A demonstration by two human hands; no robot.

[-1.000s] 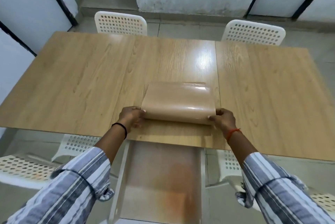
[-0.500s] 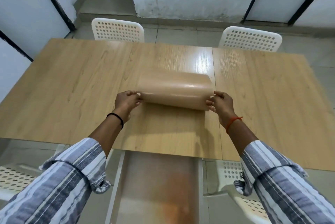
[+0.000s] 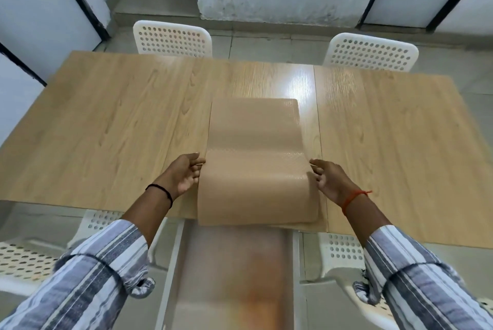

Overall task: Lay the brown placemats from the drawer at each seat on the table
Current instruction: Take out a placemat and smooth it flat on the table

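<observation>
A brown placemat (image 3: 256,142) lies spread out and wavy on the wooden table (image 3: 120,129). It runs from mid-table back to the near edge, where its end curls over. My left hand (image 3: 184,176) sits at the mat's left edge, fingers relaxed and just touching it. My right hand (image 3: 329,180) is beside the right edge with loose fingers and holds nothing. Below the table's near edge the open drawer (image 3: 234,276) shows a blurred brownish inside.
Two white perforated chairs stand at the far side, one on the left (image 3: 172,38) and one on the right (image 3: 370,52). Two more are tucked at the near side, left (image 3: 24,260) and right (image 3: 338,252). White walls with dark frames surround the room.
The placemat was a curled bundle that both hands gripped and pushed forward. Now it has unrolled along the table and both hands have let go at its sides.
</observation>
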